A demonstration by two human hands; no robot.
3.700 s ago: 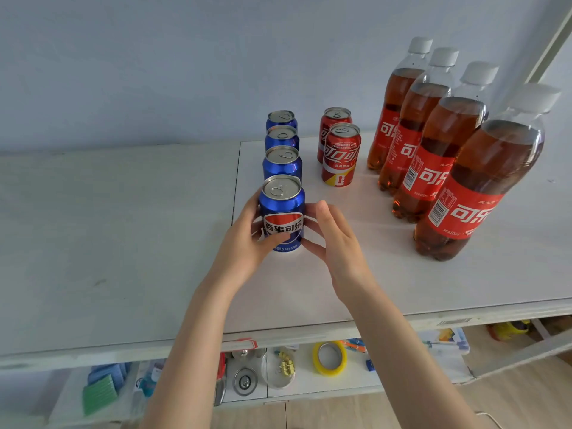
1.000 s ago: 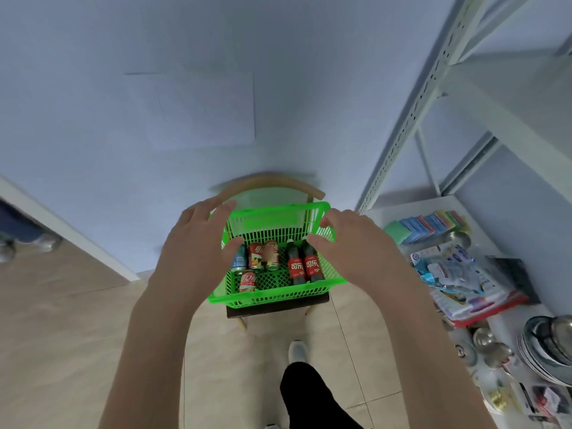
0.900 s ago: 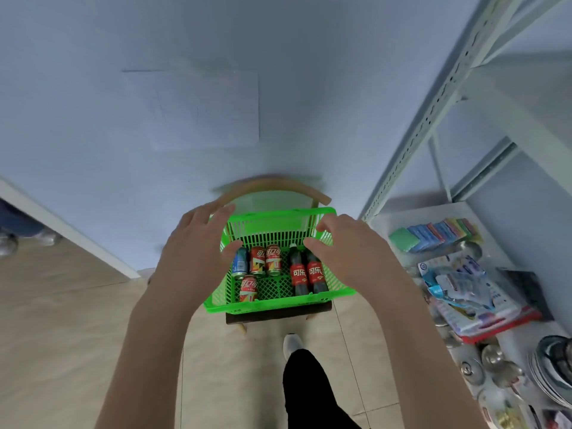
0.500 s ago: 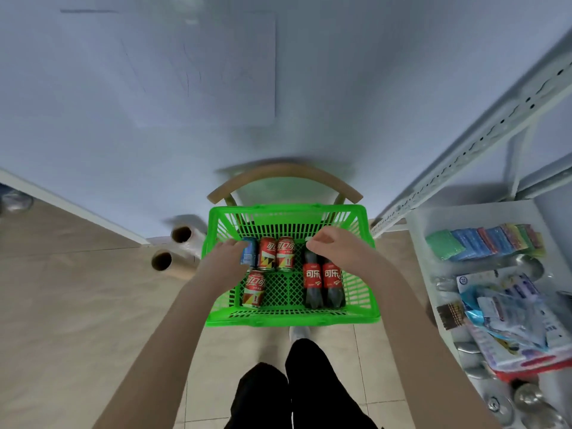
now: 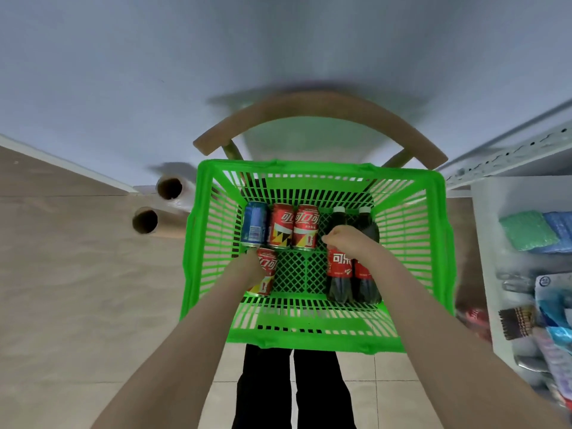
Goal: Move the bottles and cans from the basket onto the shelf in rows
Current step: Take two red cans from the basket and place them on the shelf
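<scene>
A green plastic basket (image 5: 312, 339) stands on a chair below me. At its back lie a blue can (image 5: 254, 226) and two red cola cans (image 5: 281, 226) side by side. A third red can (image 5: 269, 267) lies nearer at the left, and my left hand (image 5: 249, 264) is down on its left side, fingers round it. Two dark cola bottles (image 5: 339, 274) with red labels lie at the right. My right hand (image 5: 346, 239) is curled over the upper part of the left bottle. The fingertips of both hands are hidden.
The chair's curved wooden backrest (image 5: 318, 109) rises behind the basket, against a pale wall. Two rolls (image 5: 168, 188) lie on the floor at the left. A low white shelf (image 5: 486, 243) at the right holds sponges (image 5: 526, 230) and packets. My legs (image 5: 294, 388) are below.
I turned from the shelf to the basket and leaned in. Both hands went from above the basket rim down inside, the left onto the front red can, the right onto a bottle.
</scene>
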